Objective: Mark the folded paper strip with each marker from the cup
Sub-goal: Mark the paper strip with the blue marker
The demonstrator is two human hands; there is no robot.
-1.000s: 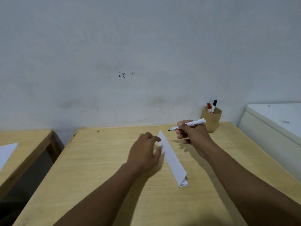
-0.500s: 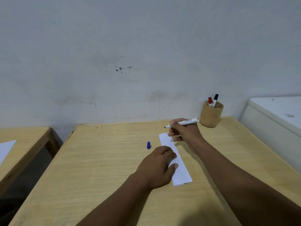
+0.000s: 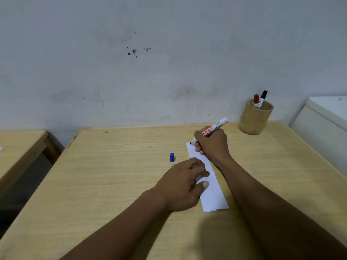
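A white folded paper strip (image 3: 212, 192) lies flat on the wooden table (image 3: 116, 169), running from far to near. My left hand (image 3: 184, 184) presses its fingers on the strip's middle left edge. My right hand (image 3: 212, 145) grips an uncapped white marker (image 3: 218, 125), its dark tip touching the strip's far left corner. The marker's blue cap (image 3: 172, 157) stands on the table left of the strip. A brown cup (image 3: 254, 119) at the back right holds a red-capped marker (image 3: 256, 100) and a black-capped marker (image 3: 262, 98).
A white wall rises right behind the table. A white cabinet or box (image 3: 323, 126) stands close to the table's right edge. A second wooden table (image 3: 20, 145) sits to the left across a dark gap.
The strip was laid flat and my left hand slid down onto its middle. My right hand lowered the marker tip onto the strip's far end. The blue cap came into view.
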